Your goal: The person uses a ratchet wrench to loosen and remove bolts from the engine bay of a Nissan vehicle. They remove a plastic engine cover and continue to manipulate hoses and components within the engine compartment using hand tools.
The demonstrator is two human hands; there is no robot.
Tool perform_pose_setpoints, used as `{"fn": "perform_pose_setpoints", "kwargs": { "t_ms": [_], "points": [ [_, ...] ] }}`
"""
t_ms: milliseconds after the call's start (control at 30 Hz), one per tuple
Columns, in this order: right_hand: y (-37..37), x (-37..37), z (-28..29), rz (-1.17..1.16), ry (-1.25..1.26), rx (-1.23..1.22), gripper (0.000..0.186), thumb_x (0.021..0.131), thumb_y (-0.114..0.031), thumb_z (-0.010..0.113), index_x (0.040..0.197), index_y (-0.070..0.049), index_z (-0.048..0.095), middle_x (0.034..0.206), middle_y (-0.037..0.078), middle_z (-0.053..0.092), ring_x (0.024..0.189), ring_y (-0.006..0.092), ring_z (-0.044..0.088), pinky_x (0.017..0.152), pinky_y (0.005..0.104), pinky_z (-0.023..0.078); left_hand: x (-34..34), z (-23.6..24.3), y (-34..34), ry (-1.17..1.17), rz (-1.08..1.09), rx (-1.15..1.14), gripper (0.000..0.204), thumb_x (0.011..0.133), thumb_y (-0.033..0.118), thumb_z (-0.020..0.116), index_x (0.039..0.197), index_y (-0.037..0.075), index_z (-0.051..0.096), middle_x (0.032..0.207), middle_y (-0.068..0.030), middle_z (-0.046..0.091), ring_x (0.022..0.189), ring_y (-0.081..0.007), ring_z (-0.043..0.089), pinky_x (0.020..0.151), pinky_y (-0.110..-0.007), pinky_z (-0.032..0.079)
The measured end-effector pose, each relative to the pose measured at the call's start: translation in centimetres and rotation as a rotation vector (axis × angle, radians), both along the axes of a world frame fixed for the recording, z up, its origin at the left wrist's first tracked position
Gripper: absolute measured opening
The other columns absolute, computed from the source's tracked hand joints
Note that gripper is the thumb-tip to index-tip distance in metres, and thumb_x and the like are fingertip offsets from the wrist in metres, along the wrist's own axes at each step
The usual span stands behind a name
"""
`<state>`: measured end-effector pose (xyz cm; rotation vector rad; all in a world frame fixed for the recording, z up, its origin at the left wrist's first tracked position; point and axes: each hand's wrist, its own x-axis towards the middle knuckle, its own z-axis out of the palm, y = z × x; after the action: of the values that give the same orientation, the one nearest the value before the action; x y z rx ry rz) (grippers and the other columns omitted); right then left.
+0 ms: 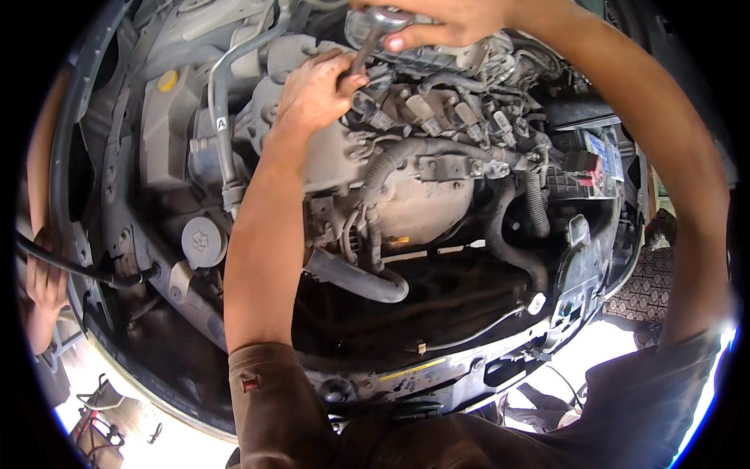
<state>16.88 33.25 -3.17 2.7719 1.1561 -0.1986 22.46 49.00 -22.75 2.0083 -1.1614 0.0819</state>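
Note:
At the top of the view, my right hand (426, 27) is closed on the head end of a metal ratchet wrench (376, 31). My left hand (316, 90) is closed around the lower part of that tool, over the grey engine cover (320, 160). Several ignition coils (426, 113) and wiring connectors sit just right of my left hand. What the wrench engages is hidden.
The engine bay holds a capped grey reservoir (160, 133), a white round cap (201, 242), hoses (375, 285) and a battery (594, 164) at right. The front body edge (422, 367) runs below. Another person's hand (43, 277) is at far left; patterned fabric (637, 289) shows at right.

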Motion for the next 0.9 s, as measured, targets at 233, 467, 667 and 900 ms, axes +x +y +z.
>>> {"fn": "perform_pose_setpoints", "kwargs": {
  "t_ms": [233,467,667,900],
  "points": [
    [3.8,-1.2,0.4,-0.876,0.133,0.122,0.055,0.092,-0.048,0.059,0.114,-0.001,0.042,0.084,0.018,0.060,0.069,0.0295,0.057,0.060,0.0407,0.048,0.6,-0.1,-0.3,0.058,0.028,-0.022,0.018,0.089,0.026,0.064,0.095,0.010,0.066,0.097,-0.0087,0.067,0.093,-0.0341,0.063,0.079,-0.047,0.049],
    [3.1,-1.9,0.5,-1.013,0.407,0.489,0.047,0.093,-0.040,0.060,0.119,-0.001,0.053,0.080,0.012,0.060,0.050,0.0179,0.058,0.041,0.0285,0.050,0.1,0.8,-0.1,0.095,0.073,0.061,0.028,0.090,0.035,0.064,0.099,0.009,0.066,0.097,-0.0146,0.067,0.095,-0.0368,0.063,0.081,-0.048,0.049],
    [0.6,0.1,1.9,-0.498,0.285,0.006,0.044,0.093,-0.036,0.057,0.123,-0.006,0.045,0.095,0.016,0.063,0.093,0.0319,0.062,0.085,0.0448,0.046,0.1,1.4,0.0,0.145,0.108,0.162,0.030,0.091,0.041,0.062,0.104,0.014,0.069,0.094,-0.0172,0.068,0.091,-0.0390,0.064,0.080,-0.048,0.050],
    [2.3,-0.2,0.1,-0.739,0.089,0.180,0.047,0.092,-0.044,0.059,0.111,-0.003,0.050,0.098,0.023,0.061,0.093,0.0369,0.059,0.080,0.0461,0.046,0.7,0.7,-0.2,0.185,0.079,0.051,0.027,0.091,0.039,0.062,0.103,0.017,0.071,0.084,-0.0150,0.070,0.085,-0.0359,0.066,0.076,-0.044,0.050]
  ]
}}
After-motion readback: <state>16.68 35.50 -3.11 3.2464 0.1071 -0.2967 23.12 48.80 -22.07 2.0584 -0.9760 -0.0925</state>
